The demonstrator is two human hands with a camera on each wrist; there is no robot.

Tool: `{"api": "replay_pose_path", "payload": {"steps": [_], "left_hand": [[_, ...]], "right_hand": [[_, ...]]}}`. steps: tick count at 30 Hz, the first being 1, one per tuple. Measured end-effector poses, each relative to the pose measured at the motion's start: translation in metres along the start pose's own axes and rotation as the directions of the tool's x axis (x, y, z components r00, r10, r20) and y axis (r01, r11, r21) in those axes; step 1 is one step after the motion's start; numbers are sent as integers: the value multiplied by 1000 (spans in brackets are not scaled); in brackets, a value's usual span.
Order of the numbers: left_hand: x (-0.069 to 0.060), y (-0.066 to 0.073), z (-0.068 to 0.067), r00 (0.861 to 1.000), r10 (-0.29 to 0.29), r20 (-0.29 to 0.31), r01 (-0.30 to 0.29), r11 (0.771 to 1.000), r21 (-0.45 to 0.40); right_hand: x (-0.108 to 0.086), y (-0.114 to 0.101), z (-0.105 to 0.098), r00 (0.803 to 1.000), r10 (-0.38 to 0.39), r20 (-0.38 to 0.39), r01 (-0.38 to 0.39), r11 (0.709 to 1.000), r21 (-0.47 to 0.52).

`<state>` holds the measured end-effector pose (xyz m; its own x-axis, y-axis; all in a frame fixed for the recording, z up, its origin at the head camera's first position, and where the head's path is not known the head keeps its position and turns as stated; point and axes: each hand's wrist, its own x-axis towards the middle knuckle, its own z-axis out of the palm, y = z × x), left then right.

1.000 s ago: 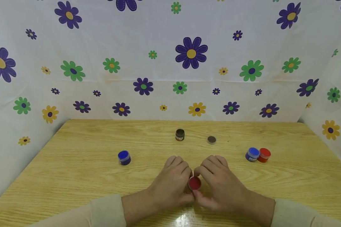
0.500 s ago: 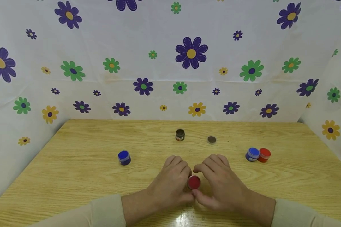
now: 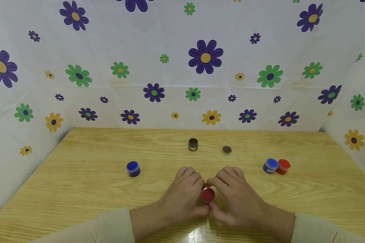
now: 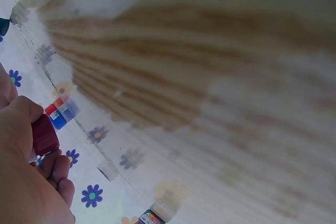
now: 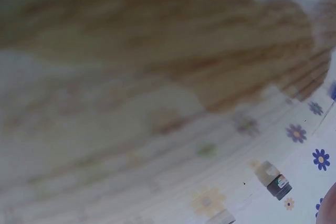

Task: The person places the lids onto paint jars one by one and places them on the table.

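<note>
A small dark red paint jar (image 3: 208, 195) is between the two hands near the front of the table, its round top facing up. My left hand (image 3: 182, 195) grips it from the left, thumb on the near side and fingers curled round the far side. From the right, my right hand (image 3: 235, 195) pinches at its rim with bent forefinger and thumb. In the left wrist view the jar (image 4: 45, 135) appears tilted, held by the left hand (image 4: 23, 156). Only an edge of the right hand (image 5: 328, 208) shows in the right wrist view.
An uncapped dark jar (image 3: 193, 144) stands at the back, with a dark round lid (image 3: 226, 150) to its right. A blue paint jar (image 3: 133, 168) is on the left. Another blue jar (image 3: 270, 165) touches a red jar (image 3: 283, 166) on the right. Flowered cloth (image 3: 170, 74) rises behind the table.
The right thumb and forefinger shift slightly along the rim of the dark red paint jar. The jar itself moves very little, and the left hand stays around it.
</note>
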<state>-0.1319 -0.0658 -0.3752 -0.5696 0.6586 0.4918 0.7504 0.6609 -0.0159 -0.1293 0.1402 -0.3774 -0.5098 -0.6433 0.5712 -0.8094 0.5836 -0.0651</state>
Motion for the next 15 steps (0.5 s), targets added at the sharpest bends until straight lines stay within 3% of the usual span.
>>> {"api": "replay_pose_path", "payload": {"steps": [5,15], "left_hand": [[0,0,0,1000,1,7,-1,1000,6],[0,0,0,1000,1,8,-2,1000,8]], "right_hand": [[-1,0,-1,1000,13,21,-13,1000,1],[1,-1,0,1000,-7,-13,7,1000,0]]}}
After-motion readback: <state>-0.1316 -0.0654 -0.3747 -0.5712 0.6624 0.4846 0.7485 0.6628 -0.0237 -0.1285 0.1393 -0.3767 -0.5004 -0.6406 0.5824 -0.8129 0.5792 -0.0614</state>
